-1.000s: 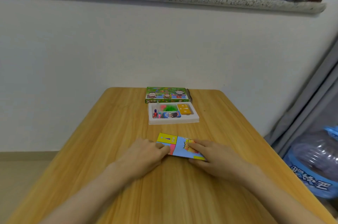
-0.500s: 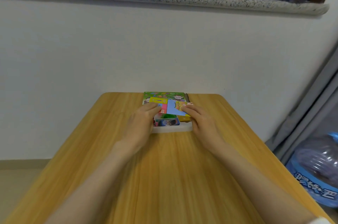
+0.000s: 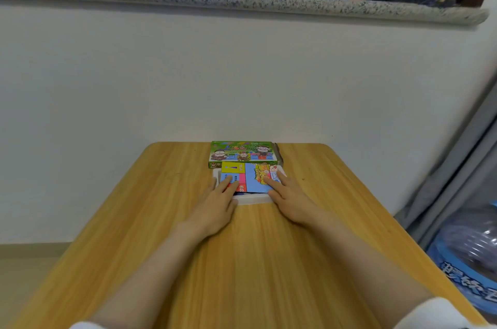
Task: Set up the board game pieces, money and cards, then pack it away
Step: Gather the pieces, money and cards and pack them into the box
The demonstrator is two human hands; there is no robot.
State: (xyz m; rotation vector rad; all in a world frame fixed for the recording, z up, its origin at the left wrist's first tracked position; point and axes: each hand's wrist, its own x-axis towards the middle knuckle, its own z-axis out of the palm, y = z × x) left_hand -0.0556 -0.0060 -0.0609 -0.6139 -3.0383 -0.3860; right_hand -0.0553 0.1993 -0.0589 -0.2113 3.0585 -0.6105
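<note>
The folded game board (image 3: 251, 174), yellow, pink and blue, lies on top of the white tray (image 3: 252, 199) at the far middle of the wooden table (image 3: 161, 221). It covers the pieces and cards in the tray. My left hand (image 3: 217, 205) presses straight fingers on the board's left part. My right hand (image 3: 289, 198) presses straight fingers on its right part. The green box lid (image 3: 242, 154) with cartoon figures lies just behind the tray, near the wall.
A white wall rises right behind the table, with a speckled stone sill (image 3: 242, 0) above holding a mug and other items. A large blue water bottle (image 3: 468, 261) stands on the floor to the right of the table, next to a grey curtain.
Both hands carried the folded board from the near middle of the table forward onto the white tray. The tray's contents are now covered, and the fingers lie flat on the board.
</note>
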